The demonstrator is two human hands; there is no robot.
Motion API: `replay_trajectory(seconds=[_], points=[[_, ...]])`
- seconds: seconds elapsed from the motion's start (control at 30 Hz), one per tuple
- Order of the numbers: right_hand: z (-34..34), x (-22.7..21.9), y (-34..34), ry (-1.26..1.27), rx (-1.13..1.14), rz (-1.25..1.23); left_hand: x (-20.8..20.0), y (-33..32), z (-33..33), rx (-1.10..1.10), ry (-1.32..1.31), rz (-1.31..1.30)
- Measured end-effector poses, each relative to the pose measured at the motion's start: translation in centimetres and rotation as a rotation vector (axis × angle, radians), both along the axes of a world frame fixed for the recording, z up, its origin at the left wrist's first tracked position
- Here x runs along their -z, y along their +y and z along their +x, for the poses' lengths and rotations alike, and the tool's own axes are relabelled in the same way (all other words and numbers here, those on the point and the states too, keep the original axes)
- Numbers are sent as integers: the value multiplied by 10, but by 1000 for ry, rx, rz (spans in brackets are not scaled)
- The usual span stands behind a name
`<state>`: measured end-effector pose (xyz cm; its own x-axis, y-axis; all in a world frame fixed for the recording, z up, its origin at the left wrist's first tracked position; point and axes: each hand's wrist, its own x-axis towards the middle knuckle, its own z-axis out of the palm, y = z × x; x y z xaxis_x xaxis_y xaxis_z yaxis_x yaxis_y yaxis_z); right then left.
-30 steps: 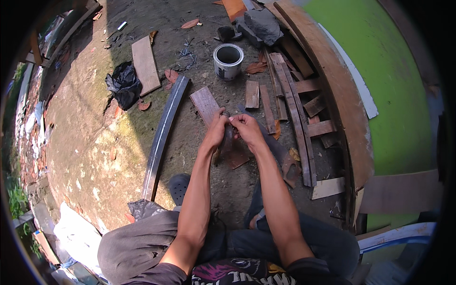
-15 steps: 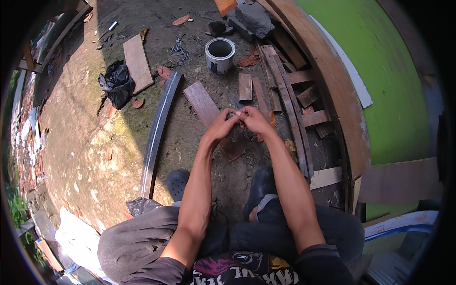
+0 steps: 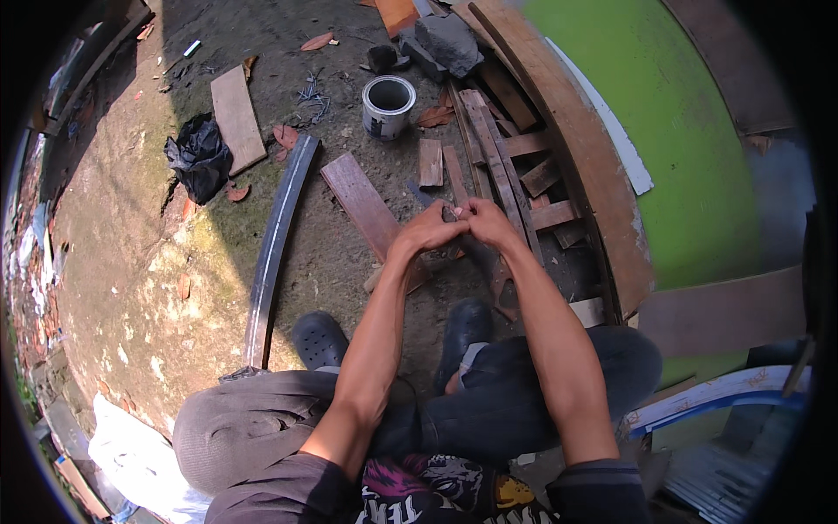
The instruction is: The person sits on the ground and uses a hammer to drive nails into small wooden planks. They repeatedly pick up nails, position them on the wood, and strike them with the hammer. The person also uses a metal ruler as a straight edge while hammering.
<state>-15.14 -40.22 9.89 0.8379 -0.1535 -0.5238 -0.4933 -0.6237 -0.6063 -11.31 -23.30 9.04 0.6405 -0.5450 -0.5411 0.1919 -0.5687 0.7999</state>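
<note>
My left hand [image 3: 428,230] and my right hand [image 3: 489,222] meet in front of me, fingertips close together. The fingers of both are bent in a pinch; what they hold, if anything, is too small or hidden to make out. Under them lies a reddish-brown board [image 3: 362,201], its near end partly covered by my left hand and wrist. A dark, flat thing with a brownish end [image 3: 501,284] shows beneath my right hand, partly hidden, its kind unclear. Just beyond the hands is a short wood block [image 3: 430,163].
An open paint can [image 3: 388,106] stands ahead, with a pile of nails [image 3: 312,98] to its left. A long dark metal bar [image 3: 281,249], a pale board [image 3: 237,120] and a black plastic bag [image 3: 200,157] lie left. Wood strips [image 3: 502,166] and a green panel [image 3: 690,166] are right.
Both hands have shifted slightly right in the picture and remain together. The surroundings have slid a little left as the view moved. More of the dark flat thing shows below my right hand.
</note>
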Motion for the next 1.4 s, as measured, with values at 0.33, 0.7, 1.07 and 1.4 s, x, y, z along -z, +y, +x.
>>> replay_trajectory(seconds=[0.33,0.7,1.07,1.4], points=[[54,-120,-17,-4,-600,-460,-66,-10,43,3,49,-423],[81,-93,50,-237,-706,-429,-38,56,64,34,73,-399],[73,-48,72,-324,-524,-207,-27,83,64,-99,110,-297],[100,-21,66,189,-217,13,-15,44,18,-126,-579,240]])
